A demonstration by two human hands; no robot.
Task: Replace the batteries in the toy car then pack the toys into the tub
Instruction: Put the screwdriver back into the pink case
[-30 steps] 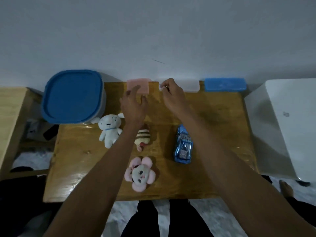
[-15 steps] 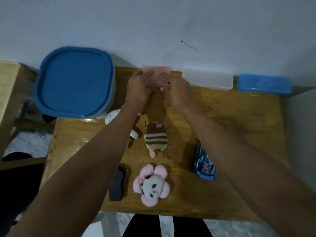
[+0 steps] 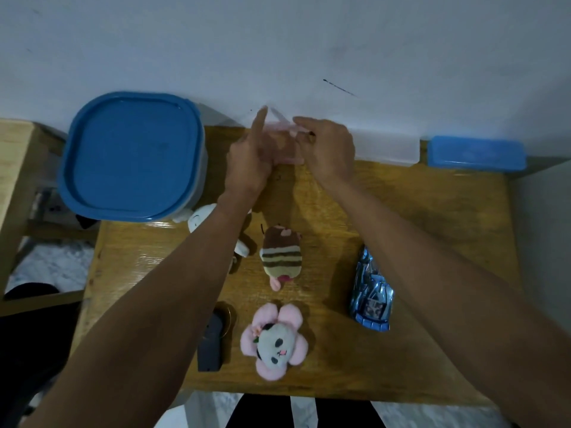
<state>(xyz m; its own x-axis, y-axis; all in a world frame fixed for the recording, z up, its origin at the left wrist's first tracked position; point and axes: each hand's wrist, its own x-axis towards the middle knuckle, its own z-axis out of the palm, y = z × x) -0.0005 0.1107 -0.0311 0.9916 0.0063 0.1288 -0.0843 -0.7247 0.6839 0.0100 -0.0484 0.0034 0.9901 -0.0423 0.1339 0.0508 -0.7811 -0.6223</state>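
Toy car (image 3: 372, 291), shiny metallic blue, lies on table (image 3: 432, 217).

Pale wall (image 3: 278, 41) with dark scratch (image 3: 340, 87); wooden table (image 3: 432, 217); marbled floor (image 3: 49, 264); dim light.

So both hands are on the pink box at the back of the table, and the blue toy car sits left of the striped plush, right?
Not quite: in the head view the blue toy car sits right of the striped plush, not left. Both the left hand and right hand are on the pink box.
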